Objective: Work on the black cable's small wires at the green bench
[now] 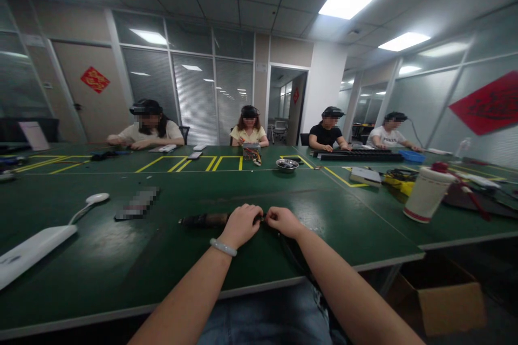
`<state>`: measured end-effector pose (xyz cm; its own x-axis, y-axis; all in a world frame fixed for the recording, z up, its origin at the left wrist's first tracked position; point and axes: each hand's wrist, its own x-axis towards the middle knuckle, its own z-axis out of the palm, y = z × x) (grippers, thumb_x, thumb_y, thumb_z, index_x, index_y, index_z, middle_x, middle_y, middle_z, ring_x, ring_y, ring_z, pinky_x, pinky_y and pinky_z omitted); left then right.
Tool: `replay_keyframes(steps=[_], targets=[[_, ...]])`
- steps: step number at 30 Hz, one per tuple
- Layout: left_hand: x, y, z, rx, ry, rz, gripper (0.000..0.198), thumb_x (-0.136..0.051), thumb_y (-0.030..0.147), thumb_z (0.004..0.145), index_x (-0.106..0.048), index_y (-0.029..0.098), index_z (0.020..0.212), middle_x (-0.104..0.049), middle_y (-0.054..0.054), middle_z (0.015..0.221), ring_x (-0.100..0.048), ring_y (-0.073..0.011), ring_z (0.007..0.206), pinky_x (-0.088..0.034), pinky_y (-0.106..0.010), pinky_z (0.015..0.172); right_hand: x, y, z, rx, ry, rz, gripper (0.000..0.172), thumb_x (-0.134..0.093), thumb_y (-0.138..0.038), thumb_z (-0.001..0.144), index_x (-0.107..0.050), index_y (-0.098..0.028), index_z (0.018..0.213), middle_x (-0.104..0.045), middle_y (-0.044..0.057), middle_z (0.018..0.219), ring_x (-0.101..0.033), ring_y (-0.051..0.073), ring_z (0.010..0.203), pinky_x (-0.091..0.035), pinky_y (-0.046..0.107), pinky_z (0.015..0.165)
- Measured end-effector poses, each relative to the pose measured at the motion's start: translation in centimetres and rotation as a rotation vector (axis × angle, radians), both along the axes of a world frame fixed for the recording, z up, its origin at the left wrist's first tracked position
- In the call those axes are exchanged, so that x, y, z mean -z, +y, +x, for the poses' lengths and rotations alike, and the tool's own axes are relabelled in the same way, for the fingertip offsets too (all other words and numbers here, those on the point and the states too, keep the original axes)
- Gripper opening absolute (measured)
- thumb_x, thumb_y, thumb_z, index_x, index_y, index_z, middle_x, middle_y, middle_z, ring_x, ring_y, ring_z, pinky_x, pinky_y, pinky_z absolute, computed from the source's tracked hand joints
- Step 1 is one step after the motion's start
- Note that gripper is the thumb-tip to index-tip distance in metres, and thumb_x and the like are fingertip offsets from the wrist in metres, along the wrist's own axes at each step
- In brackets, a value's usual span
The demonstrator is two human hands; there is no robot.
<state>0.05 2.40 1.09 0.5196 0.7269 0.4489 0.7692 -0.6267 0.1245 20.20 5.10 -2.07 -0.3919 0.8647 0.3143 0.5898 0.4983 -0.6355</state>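
A long dark tool with a narrow tip and a brownish body, which looks like an electric screwdriver [206, 220], lies across the green table in front of me. My left hand [244, 222], with a pale bangle [223, 247] at the wrist, is closed over its right end. Close beside it, my right hand [284, 220] pinches the end of a black cable [292, 252]. The cable runs down toward the table's front edge, partly behind my right forearm. Fingers hide the spot where cable and tool meet, so I cannot tell whether they are joined.
On the left are a blurred phone-like object [137, 204] and a white device [38, 250] with a round end. A metal bowl [287, 165] sits ahead. A large cup [428, 194] stands right, above a cardboard box [451, 302]. Several people sit across the table [162, 275].
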Motion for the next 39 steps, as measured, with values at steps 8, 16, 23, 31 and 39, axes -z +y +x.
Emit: replay_keyframes(steps=[8, 16, 23, 31, 39], targets=[[0.02, 0.09, -0.08, 0.017, -0.003, 0.006, 0.011, -0.054, 0.024, 0.087, -0.06, 0.024, 0.096, -0.063, -0.002, 0.097, -0.053, -0.0191, 0.095, -0.038, -0.031, 0.081, -0.01, 0.02, 0.04, 0.003, -0.013, 0.004, 0.009, -0.058, -0.022, 0.078, -0.066, -0.018, 0.081, -0.064, -0.002, 0.072, -0.057, 0.011, 0.066, -0.04, 0.02, 0.06], [-0.2, -0.24, -0.09, 0.013, 0.002, -0.003, 0.01, -0.054, 0.025, 0.087, -0.061, 0.023, 0.094, -0.063, -0.003, 0.098, -0.053, -0.0194, 0.095, -0.039, -0.032, 0.083, -0.15, -0.1, -0.09, 0.021, 0.0, -0.018, 0.011, -0.058, -0.024, 0.078, -0.066, -0.017, 0.081, -0.064, -0.001, 0.072, -0.056, 0.011, 0.065, -0.041, 0.02, 0.06], [-0.39, -0.41, 0.0, -0.013, 0.002, -0.022, 0.011, -0.053, 0.025, 0.088, -0.06, 0.022, 0.096, -0.062, -0.003, 0.099, -0.053, -0.019, 0.095, -0.039, -0.032, 0.082, -0.25, -0.28, -0.13, 0.025, -0.004, -0.019, 0.009, -0.058, -0.022, 0.078, -0.065, -0.017, 0.08, -0.064, -0.001, 0.072, -0.056, 0.011, 0.065, -0.041, 0.02, 0.061], [-0.3, -0.16, 0.03, -0.011, -0.009, -0.007, 0.013, -0.055, 0.026, 0.086, -0.061, 0.022, 0.098, -0.062, -0.003, 0.1, -0.055, -0.0185, 0.094, -0.039, -0.032, 0.082, -0.37, -0.33, -0.22, 0.032, -0.015, 0.006, 0.009, -0.059, -0.02, 0.077, -0.066, -0.018, 0.081, -0.065, -0.002, 0.074, -0.056, 0.011, 0.066, -0.041, 0.019, 0.061], [-0.19, -0.13, -0.06, 0.026, -0.004, 0.002, 0.014, -0.052, 0.021, 0.087, -0.062, 0.023, 0.096, -0.061, -0.003, 0.101, -0.054, -0.0178, 0.096, -0.039, -0.032, 0.084, -0.56, -0.45, -0.24, 0.034, 0.0, -0.018, 0.007, -0.06, -0.02, 0.076, -0.065, -0.018, 0.08, -0.065, -0.002, 0.073, -0.056, 0.011, 0.065, -0.041, 0.02, 0.061]])
